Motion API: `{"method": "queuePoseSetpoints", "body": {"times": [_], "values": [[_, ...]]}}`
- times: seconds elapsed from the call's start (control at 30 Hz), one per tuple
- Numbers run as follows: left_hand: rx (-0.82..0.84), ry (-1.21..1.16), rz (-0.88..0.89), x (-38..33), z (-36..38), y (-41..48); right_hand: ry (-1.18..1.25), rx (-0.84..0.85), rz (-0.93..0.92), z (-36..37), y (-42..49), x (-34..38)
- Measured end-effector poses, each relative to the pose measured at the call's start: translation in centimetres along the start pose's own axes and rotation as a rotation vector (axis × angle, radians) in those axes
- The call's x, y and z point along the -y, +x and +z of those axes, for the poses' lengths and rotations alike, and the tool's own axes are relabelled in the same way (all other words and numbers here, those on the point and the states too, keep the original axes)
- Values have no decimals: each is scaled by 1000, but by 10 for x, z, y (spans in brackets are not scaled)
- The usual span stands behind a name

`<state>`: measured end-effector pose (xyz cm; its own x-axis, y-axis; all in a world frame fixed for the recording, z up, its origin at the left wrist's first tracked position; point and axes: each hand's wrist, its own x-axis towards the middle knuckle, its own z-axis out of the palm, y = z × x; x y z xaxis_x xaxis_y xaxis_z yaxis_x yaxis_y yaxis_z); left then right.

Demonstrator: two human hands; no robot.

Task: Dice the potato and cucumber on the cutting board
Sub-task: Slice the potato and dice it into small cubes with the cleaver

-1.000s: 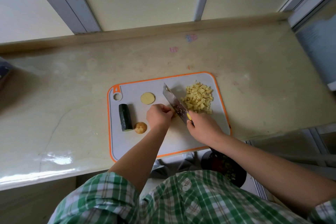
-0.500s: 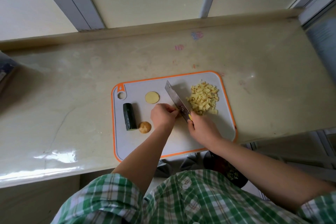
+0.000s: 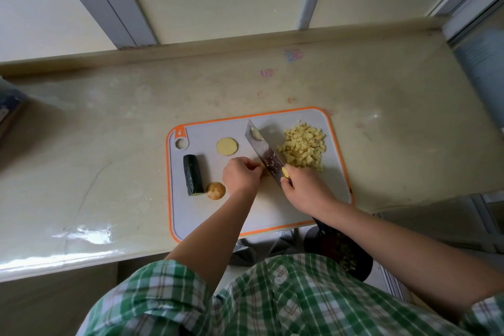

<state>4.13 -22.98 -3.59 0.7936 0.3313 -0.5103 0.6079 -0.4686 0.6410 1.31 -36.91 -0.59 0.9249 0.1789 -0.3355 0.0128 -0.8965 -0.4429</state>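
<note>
Hardly anything has shifted on the board over the last second: only the view has swung a little, while the knife and both hands sit almost where they were. The right hand grips the knife handle, blade angled away across the cutting board, with a pale scrap stuck near its tip. The left hand is curled, knuckles toward the blade, over a potato piece of which only a sliver shows. The potato step seems to be in hand and well along: a heap of diced potato lies right of the blade, a round potato slice and a potato end wait on the left, and the cucumber, uncut, lies near the board's left edge. The next stroke probably calls for tucked fingertips and a straight drop close to the knuckles. Under the board is a glossy cream countertop with faint coloured smudges, backed by pale panels and grey frames. A dark round container sits below the counter's edge.
</note>
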Motion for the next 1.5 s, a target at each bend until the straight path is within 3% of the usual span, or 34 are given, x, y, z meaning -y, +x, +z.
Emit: {"method": "queuePoseSetpoints", "body": {"times": [0.37, 0.8, 1.5], "values": [[29, 1, -6, -1, 0, 5, 12, 38, 34, 9, 1, 1], [39, 18, 12, 2, -4, 4, 112, -81, 34, 12, 5, 1], [4, -3, -30, 0, -1, 5, 45, -36, 16, 22, -2, 1]]}}
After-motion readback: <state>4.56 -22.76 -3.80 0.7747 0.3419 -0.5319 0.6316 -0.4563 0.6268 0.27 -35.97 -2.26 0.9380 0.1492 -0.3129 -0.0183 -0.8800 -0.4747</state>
